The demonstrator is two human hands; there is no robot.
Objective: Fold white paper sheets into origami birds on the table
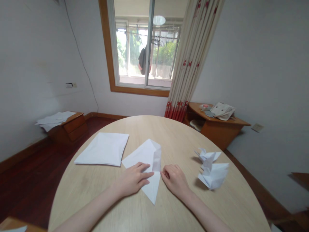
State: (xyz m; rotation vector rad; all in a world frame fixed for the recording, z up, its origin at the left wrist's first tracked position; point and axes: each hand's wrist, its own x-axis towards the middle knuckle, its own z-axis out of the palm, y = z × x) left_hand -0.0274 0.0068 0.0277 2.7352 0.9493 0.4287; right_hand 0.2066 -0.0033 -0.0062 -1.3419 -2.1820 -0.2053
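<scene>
Looks like a room in a home. Has a flowered curtain [190,58], a wood-framed window [134,48] with laundry [143,60] outside, a low cabinet [70,129].

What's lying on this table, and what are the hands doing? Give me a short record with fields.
Surface: round wooden table
Left hand: pressed flat on the partly folded sheet
Right hand: fingers curled, at the sheet's folded edge
Left of the sheet: stack of white paper, untouched
Right of the hands: folded paper figures, apart from both hands
</scene>
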